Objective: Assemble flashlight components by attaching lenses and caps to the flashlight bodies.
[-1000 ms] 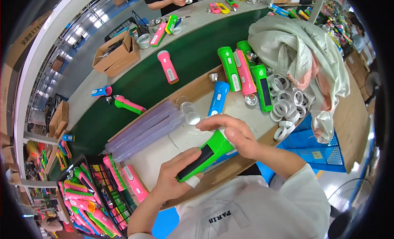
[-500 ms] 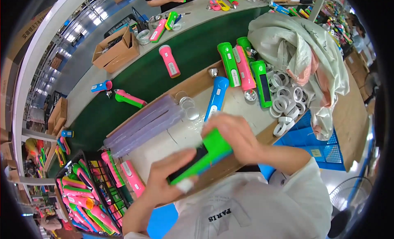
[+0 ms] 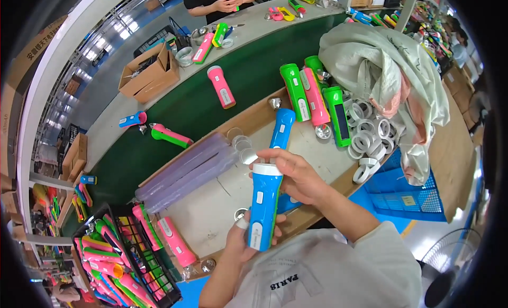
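A blue flashlight (image 3: pixel 265 205) with a green edge and a white ring (image 3: pixel 268 169) round its head stands nearly upright in front of me. My left hand (image 3: pixel 241 243) is closed round its lower body. At the head, my right hand (image 3: pixel 299 175) curls its fingers over the ring. Clear round discs (image 3: pixel 242 141) lie just beyond those fingertips, beside wrapped clear purplish rolls (image 3: pixel 185 168). Another blue flashlight (image 3: pixel 283 128) rests behind my right hand. Something blue beneath the held flashlight is mostly hidden. A small silver reflector (image 3: pixel 241 215) lies near my left hand.
Loose white rings (image 3: pixel 365 138) are heaped at the right, by a pale sack (image 3: pixel 386 70). Green and pink flashlights (image 3: pixel 315 96) lean at the tray's far edge. A black basket (image 3: pixel 143 255) of flashlights stands left. Across the green belt (image 3: pixel 254 70), a co-worker's hands (image 3: pixel 230 1) hold something pink.
The held flashlight has turned from its green, black-panelled side to its blue front and now stands more upright. My right hand has shifted to its head. The co-worker's hands have lifted something pink.
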{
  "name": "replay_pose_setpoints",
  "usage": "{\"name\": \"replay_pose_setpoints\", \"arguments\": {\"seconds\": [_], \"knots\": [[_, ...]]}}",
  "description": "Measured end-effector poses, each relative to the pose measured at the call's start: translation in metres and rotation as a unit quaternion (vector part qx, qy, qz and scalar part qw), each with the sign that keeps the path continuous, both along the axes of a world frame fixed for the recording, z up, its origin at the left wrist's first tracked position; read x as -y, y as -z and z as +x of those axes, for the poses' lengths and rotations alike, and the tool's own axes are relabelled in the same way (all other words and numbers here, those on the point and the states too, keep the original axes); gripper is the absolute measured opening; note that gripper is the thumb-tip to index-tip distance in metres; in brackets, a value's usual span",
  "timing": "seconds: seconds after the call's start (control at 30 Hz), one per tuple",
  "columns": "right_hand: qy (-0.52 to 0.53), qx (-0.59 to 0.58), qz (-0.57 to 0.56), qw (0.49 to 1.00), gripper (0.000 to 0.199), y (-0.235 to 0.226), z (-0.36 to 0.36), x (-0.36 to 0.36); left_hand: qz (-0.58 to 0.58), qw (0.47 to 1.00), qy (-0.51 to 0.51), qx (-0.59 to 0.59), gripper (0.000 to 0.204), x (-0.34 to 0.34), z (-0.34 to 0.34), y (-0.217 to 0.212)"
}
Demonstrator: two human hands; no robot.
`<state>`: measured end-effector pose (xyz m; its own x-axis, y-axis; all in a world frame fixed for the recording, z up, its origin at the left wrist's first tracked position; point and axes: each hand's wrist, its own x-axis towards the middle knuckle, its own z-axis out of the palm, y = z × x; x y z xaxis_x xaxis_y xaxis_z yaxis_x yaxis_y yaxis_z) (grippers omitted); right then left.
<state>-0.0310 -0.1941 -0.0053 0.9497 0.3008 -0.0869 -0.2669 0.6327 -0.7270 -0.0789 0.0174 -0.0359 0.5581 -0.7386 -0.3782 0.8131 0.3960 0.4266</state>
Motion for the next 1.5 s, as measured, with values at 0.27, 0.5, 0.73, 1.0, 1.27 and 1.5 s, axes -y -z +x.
{"name": "replay_pose_setpoints", "arguments": {"seconds": [0.27,0.5,0.73,1.0,1.27,1.5], "knots": [[0.138,0.013,-0.194,0.971,0.040,0.005,0.008,-0.002,0.091,0.983,-0.076,0.138,0.062,-0.009,0.026,-0.015],[0.074,0.244,-0.760,0.598,0.027,0.015,0.001,0.026,0.234,0.920,-0.261,0.176,0.041,-0.039,0.157,-0.015],[0.106,0.203,-0.872,0.433,0.029,0.015,-0.022,0.055,0.496,0.541,-0.114,0.670,0.048,0.009,0.152,0.003],[0.046,0.044,-0.956,0.287,0.040,0.021,-0.052,0.138,0.472,0.349,0.063,0.807,0.041,0.034,0.146,0.026],[0.068,0.203,-0.729,0.650,0.018,-0.035,-0.055,0.100,0.460,0.546,-0.063,0.697,0.050,0.011,0.118,-0.007],[0.054,-0.092,0.098,0.989,0.033,0.006,0.027,0.006,0.332,0.579,-0.230,0.708,0.043,0.029,0.094,-0.043]]}}
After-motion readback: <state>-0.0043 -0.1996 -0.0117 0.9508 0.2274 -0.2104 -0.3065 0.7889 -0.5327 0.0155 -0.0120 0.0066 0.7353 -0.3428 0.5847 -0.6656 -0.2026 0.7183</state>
